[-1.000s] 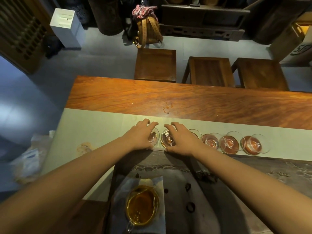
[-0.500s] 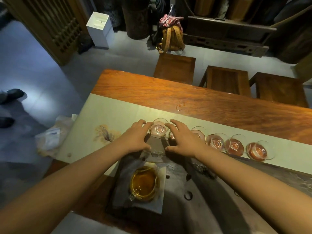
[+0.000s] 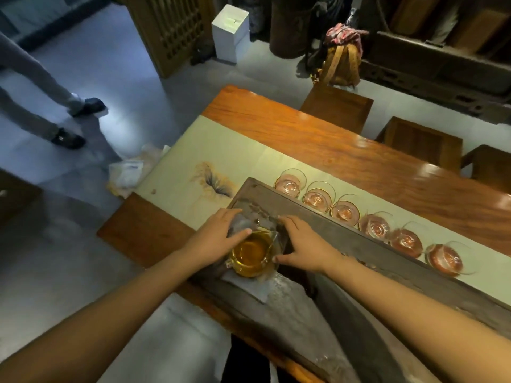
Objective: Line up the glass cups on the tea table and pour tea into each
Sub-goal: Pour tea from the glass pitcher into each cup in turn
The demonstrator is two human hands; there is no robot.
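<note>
Left hand (image 3: 218, 236): fingers loosely spread, fingertips resting on the cloth just beside the pitcher's left side, thumb along the pitcher rim. No closed grip visible. Right hand (image 3: 301, 244): fingers extended flat along the pitcher's right side, thumb at its near rim; looks like touching, not wrapped round. Both hands flank the glass pitcher (image 3: 253, 254).

Pitcher: clear glass, round, holding amber tea, small handle on the near-left side. Sits on a pale folded cloth (image 3: 257, 288) at the left end of the dark stone tea tray (image 3: 359, 272).

Glass cups: six in a row along the tray's far edge, on the pale table runner (image 3: 221, 150), running from the tray's far-left corner toward the right edge of the worktop. First cup (image 3: 289, 183), second cup (image 3: 318, 196), third cup (image 3: 345, 210), fourth cup (image 3: 376, 225), fifth cup (image 3: 408, 239), sixth cup (image 3: 449, 258). All clear, shallow, with a pinkish tint; the first three show a gold rim. The right-hand ones are blurred, can't tell fill level in any of them. Neighbours sit close, near touching.

Runner has an ink-style printed motif near its left end. Worktop (image 3: 331, 139) is reddish polished wood. Three wooden stools past its far edge. A person's legs stand on the floor at far left.
</note>
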